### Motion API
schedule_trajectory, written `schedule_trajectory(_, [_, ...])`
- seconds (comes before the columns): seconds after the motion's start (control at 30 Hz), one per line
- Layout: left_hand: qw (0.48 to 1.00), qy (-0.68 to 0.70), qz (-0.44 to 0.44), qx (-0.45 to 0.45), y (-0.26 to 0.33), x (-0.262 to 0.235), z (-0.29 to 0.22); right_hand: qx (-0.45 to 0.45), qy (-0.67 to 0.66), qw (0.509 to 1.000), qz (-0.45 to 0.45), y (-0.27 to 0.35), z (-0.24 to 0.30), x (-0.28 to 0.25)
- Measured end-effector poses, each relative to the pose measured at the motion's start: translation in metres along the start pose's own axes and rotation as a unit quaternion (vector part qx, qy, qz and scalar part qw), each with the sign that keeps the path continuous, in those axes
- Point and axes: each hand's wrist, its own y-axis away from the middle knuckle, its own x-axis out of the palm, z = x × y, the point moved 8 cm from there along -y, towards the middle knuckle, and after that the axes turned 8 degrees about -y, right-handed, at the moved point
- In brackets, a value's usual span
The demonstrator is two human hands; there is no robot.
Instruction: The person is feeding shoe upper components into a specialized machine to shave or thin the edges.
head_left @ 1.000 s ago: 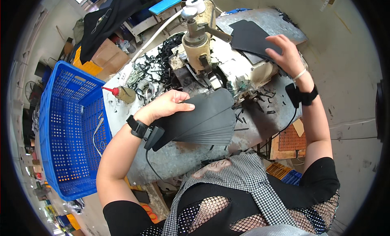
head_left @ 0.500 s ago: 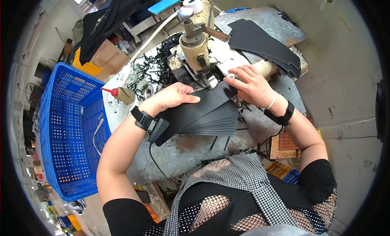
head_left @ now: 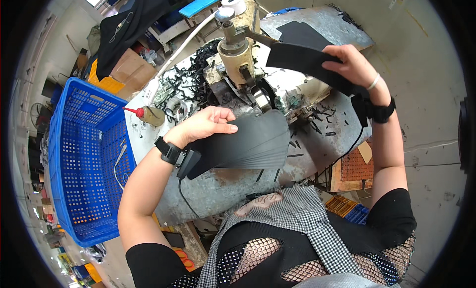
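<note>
I note that the left fingers (head_left: pixel 227 128) pinch the fanned black pieces (head_left: pixel 255 139) to their right, while the right fingers (head_left: pixel 333 65) grasp a black strip (head_left: pixel 300 59) extending leftward, best held level with the pile (head_left: pixel 303 32) beyond them.

Head-worn fisheye, looking down, close above worktable (head_left: pixel 223 188)

No text can be read — not a label, number or sign.

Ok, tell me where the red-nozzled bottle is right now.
In the head view, the red-nozzled bottle is at the left edge of the metal worktable, between the blue plastic crate and the left hand.
</note>
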Motion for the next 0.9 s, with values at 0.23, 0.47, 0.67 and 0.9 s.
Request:
schedule_trajectory(0.23, [0.999, -0.04, 0.011, -0.021, 0.008, -0.005, 0.011, -0.104, 0.299, 0.934, -0.164, 0.005, -0.009, -0.001])
schedule_trajectory(0.47, [0.997, -0.051, -0.009, -0.063, 0.006, -0.011, 0.008, -0.255, 0.143, 0.955, 0.042, 0.026, 0.052, 0.103])
schedule_trajectory(0.67, [0.995, -0.061, -0.026, -0.072, -0.013, -0.011, 0.0, -0.285, 0.278, 0.917, -0.003, 0.027, 0.044, 0.131])
schedule_trajectory(0.9, [0.994, -0.074, -0.053, -0.062, -0.022, -0.01, -0.002, -0.307, 0.251, 0.915, -0.072, 0.026, 0.045, 0.11])
